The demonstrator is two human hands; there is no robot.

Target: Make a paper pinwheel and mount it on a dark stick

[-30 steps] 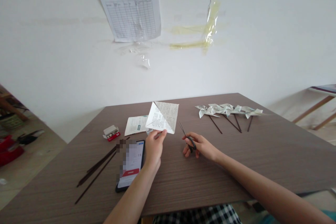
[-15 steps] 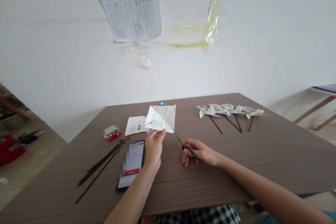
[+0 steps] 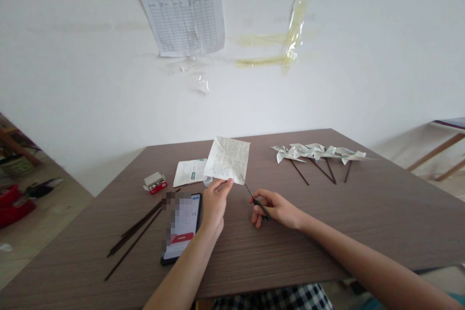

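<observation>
A square sheet of printed paper [image 3: 229, 157] is pinched at its lower edge by my left hand [image 3: 215, 206], thumb on top. Black-handled scissors [image 3: 258, 205] sit in my right hand [image 3: 274, 209], with fingers around the handles. Their blades point up and left and meet the sheet near its lower right corner. Just left of my left hand lies a phone [image 3: 181, 227] with a lit screen. Behind the sheet, a stack of printed paper [image 3: 187, 173] lies on the table, partly covered.
Several paper pinwheels [image 3: 317, 152] on dark sticks lie at the back right of the table [image 3: 327, 252]. Dark thin sticks [image 3: 134, 230] and a small red-and-white box [image 3: 156, 184] are on the left. The wall [image 3: 109, 82] rises behind the table.
The sheet has turned and tilted up a little in my left hand. The scissor blades have come closer together at its lower right corner. A blue object behind the sheet is now hidden.
</observation>
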